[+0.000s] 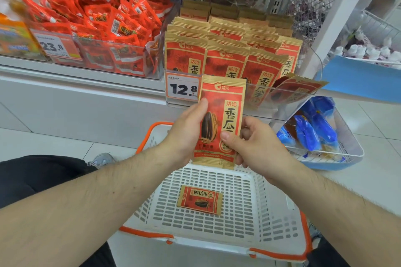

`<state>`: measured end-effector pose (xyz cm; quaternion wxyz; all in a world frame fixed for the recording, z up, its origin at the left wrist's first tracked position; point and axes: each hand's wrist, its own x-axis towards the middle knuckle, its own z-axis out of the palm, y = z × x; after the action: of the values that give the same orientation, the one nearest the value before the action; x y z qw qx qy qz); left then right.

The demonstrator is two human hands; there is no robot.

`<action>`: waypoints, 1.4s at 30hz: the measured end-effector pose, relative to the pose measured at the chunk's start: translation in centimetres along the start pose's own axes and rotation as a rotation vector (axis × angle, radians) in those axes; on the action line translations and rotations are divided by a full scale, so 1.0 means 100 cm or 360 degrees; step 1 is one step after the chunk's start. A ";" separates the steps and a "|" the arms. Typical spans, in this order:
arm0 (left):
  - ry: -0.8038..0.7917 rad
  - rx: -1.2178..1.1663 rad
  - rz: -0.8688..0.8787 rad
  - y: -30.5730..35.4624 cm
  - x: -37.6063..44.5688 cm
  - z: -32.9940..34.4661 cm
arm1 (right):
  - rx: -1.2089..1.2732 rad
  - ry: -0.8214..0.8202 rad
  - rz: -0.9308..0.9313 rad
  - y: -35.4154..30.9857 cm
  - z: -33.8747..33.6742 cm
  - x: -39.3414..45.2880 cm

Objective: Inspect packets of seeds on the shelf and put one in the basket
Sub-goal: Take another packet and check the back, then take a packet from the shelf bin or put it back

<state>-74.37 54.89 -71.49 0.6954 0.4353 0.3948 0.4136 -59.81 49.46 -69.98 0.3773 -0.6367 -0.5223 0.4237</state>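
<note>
I hold one red and tan seed packet (223,102) upright in front of the shelf, its printed face toward me. My left hand (186,130) grips its left edge and my right hand (253,143) pinches its lower right side. Behind it, rows of the same seed packets (227,50) stand in a clear shelf tray with a 12.8 price tag (183,89). Below my hands sits a white basket with an orange rim (280,206). A single seed packet (199,200) lies flat on the basket's bottom.
A clear bin of small red snack packs (112,28) with a 23.8 tag fills the shelf to the left. A white wire tray of blue packets (316,130) juts out at the lower right. A white shelf post (338,19) rises at the right.
</note>
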 end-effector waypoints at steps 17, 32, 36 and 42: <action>-0.0267 0.0846 0.0558 0.042 0.017 0.041 | 0.0653 0.0225 -0.0269 -0.026 -0.075 0.003; 0.0046 0.0953 0.0581 0.052 0.047 0.108 | 0.0880 0.0834 -0.0749 -0.063 -0.191 0.031; 0.0082 0.1239 0.0786 0.047 0.048 0.106 | 0.0148 0.0858 -0.0836 -0.066 -0.199 0.042; -0.0028 0.1405 0.0771 0.047 0.053 0.114 | -0.0318 0.0713 -0.0642 -0.046 -0.189 0.072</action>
<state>-63.26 57.85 -64.62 0.3322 0.7705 0.4139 0.3531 -43.03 56.59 -60.00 0.4949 -0.6318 -0.5809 0.1361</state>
